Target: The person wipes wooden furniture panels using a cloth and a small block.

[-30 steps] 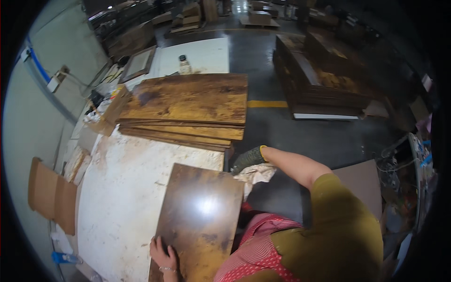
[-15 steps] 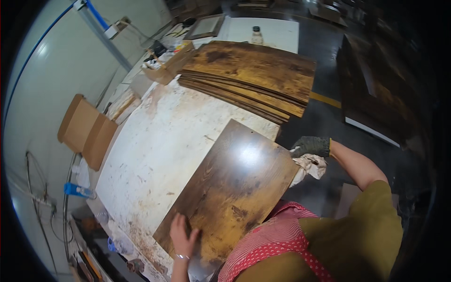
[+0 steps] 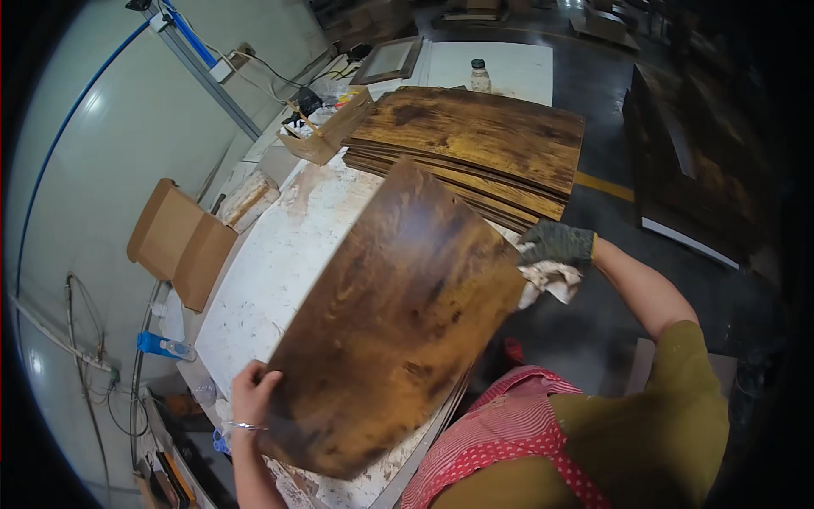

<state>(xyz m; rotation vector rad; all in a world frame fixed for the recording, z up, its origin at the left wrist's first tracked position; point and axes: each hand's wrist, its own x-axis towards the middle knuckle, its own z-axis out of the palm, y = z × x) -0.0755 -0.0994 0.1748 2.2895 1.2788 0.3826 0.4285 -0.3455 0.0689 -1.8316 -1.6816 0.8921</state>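
Observation:
A brown wood-grain board [image 3: 390,314] is held tilted above the white, stained worktable [image 3: 246,297]. My bare left hand [image 3: 253,392] grips its left edge near the near corner, thumb on the upper face. My right hand [image 3: 555,243], in a dark knit glove, is closed at the board's right edge. A crumpled whitish rag [image 3: 549,280] hangs below that hand and is held in it; the glove hides how far the fingers also take the board's edge. Beyond the held board lies a stack of similar wood-grain boards [image 3: 475,127].
Left of the stack stands a cardboard box [image 3: 326,144] of supplies. An open brown carton [image 3: 182,246] and a blue object [image 3: 161,344] sit along the table's left edge. Behind the stack is a dark-capped bottle [image 3: 481,76]. Dark panels [image 3: 695,170] stand on the floor at right.
My left hand has gone from lying on the board's face to gripping its left edge. The board has lifted and tilted off the table; my right hand with the rag has shifted slightly.

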